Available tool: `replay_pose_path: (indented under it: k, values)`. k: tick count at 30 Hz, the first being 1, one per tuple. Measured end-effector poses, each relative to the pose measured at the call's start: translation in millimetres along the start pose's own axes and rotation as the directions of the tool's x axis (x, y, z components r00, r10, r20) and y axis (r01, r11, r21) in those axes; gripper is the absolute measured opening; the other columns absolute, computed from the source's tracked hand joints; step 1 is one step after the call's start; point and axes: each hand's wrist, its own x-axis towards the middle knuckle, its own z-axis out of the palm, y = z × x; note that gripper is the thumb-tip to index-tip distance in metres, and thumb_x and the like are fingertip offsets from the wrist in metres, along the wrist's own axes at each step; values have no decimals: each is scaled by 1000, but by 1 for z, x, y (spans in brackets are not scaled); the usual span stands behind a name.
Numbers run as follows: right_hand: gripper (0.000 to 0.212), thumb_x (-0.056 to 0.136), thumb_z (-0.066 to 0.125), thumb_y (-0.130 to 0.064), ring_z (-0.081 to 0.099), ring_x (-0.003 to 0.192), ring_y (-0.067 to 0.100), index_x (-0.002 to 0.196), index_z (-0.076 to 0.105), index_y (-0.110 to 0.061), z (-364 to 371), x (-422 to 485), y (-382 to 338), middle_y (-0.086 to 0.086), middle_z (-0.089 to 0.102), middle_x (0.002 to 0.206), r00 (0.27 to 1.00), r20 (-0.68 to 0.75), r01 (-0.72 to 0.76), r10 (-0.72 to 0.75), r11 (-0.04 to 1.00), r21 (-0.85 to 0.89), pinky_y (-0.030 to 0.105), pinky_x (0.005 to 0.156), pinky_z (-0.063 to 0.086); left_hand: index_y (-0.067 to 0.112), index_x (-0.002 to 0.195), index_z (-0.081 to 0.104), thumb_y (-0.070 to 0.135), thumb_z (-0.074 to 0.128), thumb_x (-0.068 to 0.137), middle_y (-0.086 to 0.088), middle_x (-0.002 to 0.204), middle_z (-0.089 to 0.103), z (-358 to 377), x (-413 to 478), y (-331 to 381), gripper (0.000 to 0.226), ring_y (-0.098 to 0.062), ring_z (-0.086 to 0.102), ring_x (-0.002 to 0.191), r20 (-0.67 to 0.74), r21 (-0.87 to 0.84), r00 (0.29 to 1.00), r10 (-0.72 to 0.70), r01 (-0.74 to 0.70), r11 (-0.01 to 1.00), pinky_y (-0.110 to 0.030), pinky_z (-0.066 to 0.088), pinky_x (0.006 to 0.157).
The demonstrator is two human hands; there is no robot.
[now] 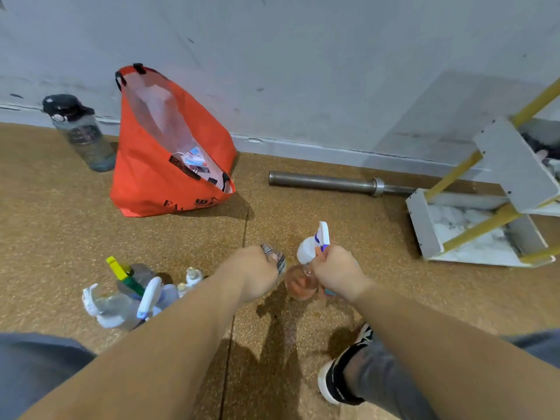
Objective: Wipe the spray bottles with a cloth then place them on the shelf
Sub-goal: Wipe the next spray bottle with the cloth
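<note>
Person crouches over a speckled brown floor (60, 222), both bare forearms reaching in from 6 o'clock. Right hand (336, 271) has its grip clenched round the neck of a spray bottle (300, 284) just below frame centre, around 5 o'clock. The bottle has a clear body with pinkish-orange liquid and a white trigger head with purple trim pointing up toward 12; no label is readable on it. Left hand (254, 271), just beside it at its 9 o'clock, is grasping a grey patterned cloth (277, 257) bunched in the fingers, and the cloth touches or nearly touches the bottle's side; can't tell which. Other spray bottles (130, 298) sit clustered on the floor at 8 o'clock, clear bodies with white heads, one with a yellow-and-green head; their labels are too small to read. Orange bag (145, 183) stands open at 10 o'clock against a grey wall (303, 56), with dark print low on its front starting "EA", the rest folded or blurred; a black tag inside the mouth is not legible. Dark-capped water bottle (81, 134) stands just left of the bag, its print blurred. Steel barbell (321, 180) lies along the wall base at 2 o'clock. Shelf (424, 228) at 3 o'clock has white boards, yellow posts and a marble-pattern bottom tier. Black-and-white shoe (333, 380) is at 5 o'clock under the right forearm.
</note>
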Motion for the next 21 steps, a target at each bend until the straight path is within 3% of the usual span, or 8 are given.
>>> replay_pose_path:
  k: [4, 7, 9, 14, 17, 19, 21]
  values:
    - [39, 107, 39, -37, 63, 66, 24, 90, 61, -9, 19, 24, 17, 10, 67, 81, 997, -7, -71, 71, 997, 12, 28, 55, 43, 15, 91, 54, 39, 37, 111, -5, 84, 61, 8, 17, 4, 36, -20, 58, 71, 77, 56, 997, -11, 7, 998, -29, 42, 60]
    - [35, 103, 41, -35, 69, 82, 31, 99, 64, -8, 27, 39, 26, 12, 70, 91, 996, 14, -88, 88, 996, 30, 35, 68, 51, 14, 105, 54, 41, 35, 111, -1, 87, 59, 12, 27, 7, 34, -19, 61, 83, 93, 98, 996, -9, 0, 995, -32, 49, 75]
    - [35, 100, 42, -39, 68, 77, 31, 96, 63, -11, 32, 44, 33, 10, 69, 84, 994, -7, -106, 106, 992, 66, 40, 71, 55, 13, 112, 55, 43, 35, 111, -2, 96, 62, 15, 32, 9, 36, -19, 61, 90, 103, 131, 995, -11, -3, 991, -34, 50, 84]
    - [31, 96, 43, -44, 71, 75, 32, 91, 60, -18, 45, 48, 48, 6, 70, 75, 988, 18, -157, 156, 986, 61, 53, 85, 58, 12, 107, 57, 41, 33, 112, -7, 100, 61, 23, 34, 15, 38, -22, 60, 93, 150, 218, 989, 0, -33, 975, -36, 50, 88]
    - [31, 99, 44, -42, 71, 85, 32, 95, 60, -16, 37, 38, 40, 4, 70, 83, 987, -45, -153, 154, 988, 11, 45, 86, 56, 13, 109, 54, 43, 32, 112, -6, 102, 57, 23, 31, 13, 37, -22, 58, 94, 184, 225, 983, 19, -61, 972, -36, 49, 89]
    - [29, 102, 44, -39, 68, 95, 31, 104, 61, -15, 29, 31, 33, 6, 68, 99, 984, -140, -124, 110, 987, -99, 36, 77, 51, 14, 108, 53, 44, 32, 112, -5, 101, 57, 21, 27, 7, 37, -21, 58, 94, 188, 211, 982, 30, -70, 975, -35, 45, 83]
    - [28, 101, 45, -35, 66, 97, 32, 111, 60, -15, 23, 22, 21, 7, 65, 108, 984, -176, -62, 33, 985, -163, 37, 75, 50, 14, 109, 54, 45, 32, 112, -8, 107, 61, 16, 19, 0, 39, -22, 60, 98, 185, 190, 982, 33, -69, 979, -35, 45, 84]
